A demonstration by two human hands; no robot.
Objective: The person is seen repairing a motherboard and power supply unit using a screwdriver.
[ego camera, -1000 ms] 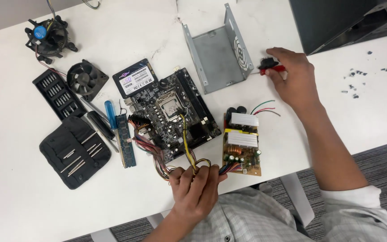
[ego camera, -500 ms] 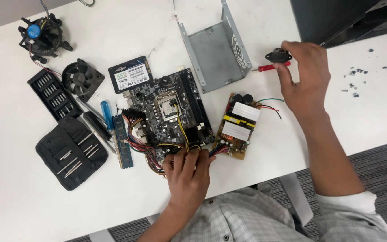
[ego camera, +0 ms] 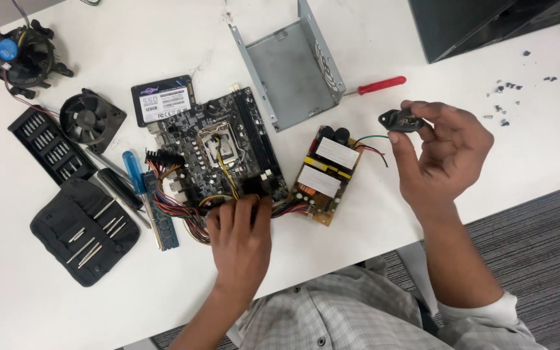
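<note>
My right hand [ego camera: 442, 152] holds a small black socket part [ego camera: 402, 120] between thumb and fingers, just right of a yellow-brown power supply board [ego camera: 324, 175]; thin red, green and black wires run from the board toward that part. My left hand [ego camera: 240, 236] presses down on a bundle of coloured cables [ego camera: 183, 207] at the near edge of a black motherboard [ego camera: 218, 146]. A red-handled screwdriver [ego camera: 378, 85] lies on the white table [ego camera: 371, 39] above my right hand.
A grey metal casing [ego camera: 290, 65] stands behind the boards. A solid-state drive [ego camera: 162, 100], a black fan [ego camera: 91, 118], a processor cooler [ego camera: 22, 55], a bit holder [ego camera: 50, 146], a black tool pouch [ego camera: 85, 230] and a blue screwdriver [ego camera: 134, 172] lie left. Small screws [ego camera: 507, 87] scatter at right.
My right hand has come down and left from the red screwdriver with the black socket part, which it now holds up beside the power board. The left hand stays on the cables.
</note>
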